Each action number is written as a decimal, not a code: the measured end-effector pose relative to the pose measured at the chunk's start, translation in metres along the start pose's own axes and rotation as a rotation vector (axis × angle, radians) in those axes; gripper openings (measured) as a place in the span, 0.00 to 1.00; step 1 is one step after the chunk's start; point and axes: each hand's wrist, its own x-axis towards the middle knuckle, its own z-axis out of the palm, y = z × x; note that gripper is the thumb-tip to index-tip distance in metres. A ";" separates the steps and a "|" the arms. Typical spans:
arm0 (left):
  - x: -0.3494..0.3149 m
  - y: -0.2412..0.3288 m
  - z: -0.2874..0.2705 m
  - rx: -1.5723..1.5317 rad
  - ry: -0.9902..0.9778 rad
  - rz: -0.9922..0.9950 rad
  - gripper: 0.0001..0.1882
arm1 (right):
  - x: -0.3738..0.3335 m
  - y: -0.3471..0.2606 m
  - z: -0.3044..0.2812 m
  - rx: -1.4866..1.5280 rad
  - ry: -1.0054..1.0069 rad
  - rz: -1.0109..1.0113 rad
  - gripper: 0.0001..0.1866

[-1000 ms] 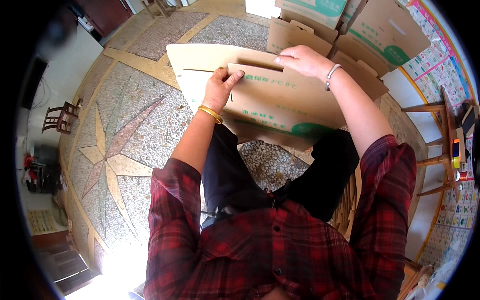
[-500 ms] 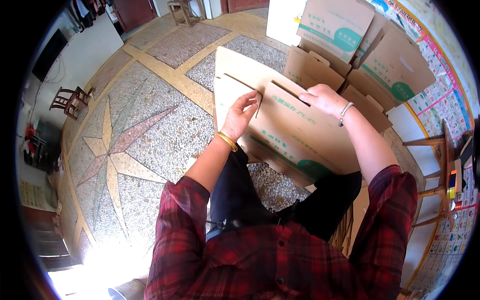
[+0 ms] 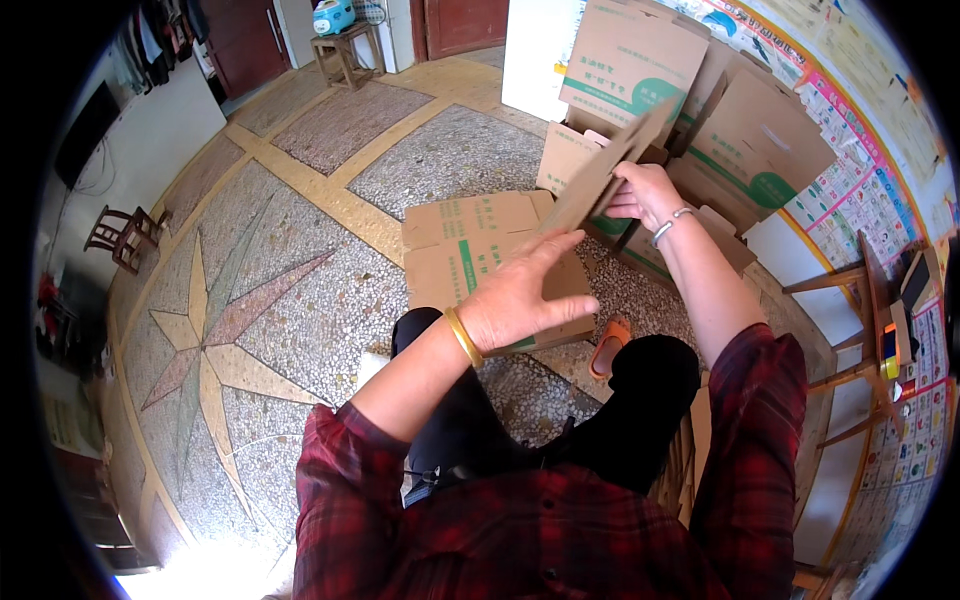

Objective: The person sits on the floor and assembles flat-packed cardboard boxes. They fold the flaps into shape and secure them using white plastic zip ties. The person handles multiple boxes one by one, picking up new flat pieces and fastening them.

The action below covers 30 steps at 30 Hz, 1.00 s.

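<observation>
While the right hand (image 3: 645, 195) pinches tilted cardboard (image 3: 598, 178), the left hand (image 3: 520, 300), thumb and fingers spread wide, grips nothing beside it.

Head view: left one of two side-by-side fisheye cameras on the person's head; faces down and forward
Nearest: plaid shirt (image 3: 480, 540), along the lower edge
Mid-frame: left hand (image 3: 515, 303) and right hand (image 3: 648, 195), seen from above; cardboard panel (image 3: 597, 183), nearly edge-on
Farthest: red door (image 3: 240, 45), upper left
Rim: dark and round; wall charts (image 3: 905, 435) bend along it
</observation>
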 end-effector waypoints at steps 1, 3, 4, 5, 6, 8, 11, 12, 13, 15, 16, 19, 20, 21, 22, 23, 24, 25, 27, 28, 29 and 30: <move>0.000 0.009 -0.001 0.153 -0.023 0.051 0.42 | -0.001 0.003 -0.002 0.061 0.000 0.020 0.17; 0.004 0.014 -0.004 0.456 -0.001 0.043 0.40 | 0.002 0.016 -0.008 0.178 0.002 0.062 0.17; 0.008 0.012 -0.009 0.572 -0.020 0.006 0.39 | 0.001 0.024 -0.011 0.222 -0.029 0.078 0.17; 0.011 0.009 -0.017 0.694 -0.039 -0.039 0.39 | -0.003 0.029 -0.007 0.235 -0.042 0.103 0.17; 0.013 -0.007 -0.018 0.777 0.084 0.053 0.34 | -0.008 0.034 -0.002 0.247 -0.052 0.127 0.16; 0.015 -0.027 -0.030 0.815 0.102 0.054 0.29 | -0.019 0.045 0.011 0.286 -0.103 0.150 0.16; 0.015 -0.050 -0.034 0.728 0.258 0.126 0.16 | -0.041 0.057 0.024 0.275 -0.135 0.221 0.17; 0.014 -0.055 -0.036 0.682 0.241 0.074 0.14 | -0.045 0.061 0.026 0.256 -0.168 0.226 0.19; 0.011 -0.059 -0.037 0.636 0.220 0.016 0.13 | -0.048 0.062 0.029 0.249 -0.159 0.238 0.20; 0.011 -0.069 -0.040 0.562 0.251 0.000 0.09 | -0.060 0.053 0.031 0.228 -0.137 0.264 0.22; 0.012 -0.073 -0.044 0.520 0.208 -0.048 0.10 | -0.063 0.050 0.028 0.163 -0.194 0.196 0.26; 0.010 -0.092 -0.064 0.407 0.159 -0.181 0.11 | -0.066 0.033 0.025 -0.481 -0.111 -0.273 0.16; 0.009 -0.103 -0.071 0.365 0.198 -0.158 0.11 | -0.068 0.028 0.018 -0.820 0.045 -0.654 0.15; 0.007 -0.115 -0.079 0.325 0.237 -0.137 0.10 | -0.068 0.025 0.011 -1.144 0.211 -1.043 0.15; 0.008 -0.127 -0.085 0.235 0.228 -0.149 0.11 | -0.063 0.024 0.003 -1.153 0.201 -1.061 0.19; 0.009 -0.129 -0.089 0.190 0.203 -0.164 0.11 | -0.056 0.027 -0.005 -1.243 0.243 -1.076 0.22; 0.011 -0.130 -0.093 0.147 0.179 -0.181 0.11 | -0.047 0.032 -0.013 -1.279 0.270 -1.071 0.23; 0.013 -0.127 -0.096 0.105 0.152 -0.197 0.11 | -0.042 0.032 -0.017 -1.314 0.299 -1.065 0.24; 0.014 -0.119 -0.102 0.110 0.136 -0.201 0.11 | -0.037 0.031 -0.024 -1.346 0.311 -1.066 0.24; 0.014 -0.122 -0.107 0.078 0.131 -0.192 0.11 | -0.036 0.031 -0.024 -1.357 0.311 -1.066 0.24; 0.013 -0.124 -0.111 0.045 0.127 -0.182 0.12 | -0.034 0.034 -0.025 -1.332 0.248 -1.064 0.24; 0.011 -0.125 -0.114 0.014 0.119 -0.202 0.12 | -0.032 0.039 -0.026 -1.306 0.186 -1.060 0.24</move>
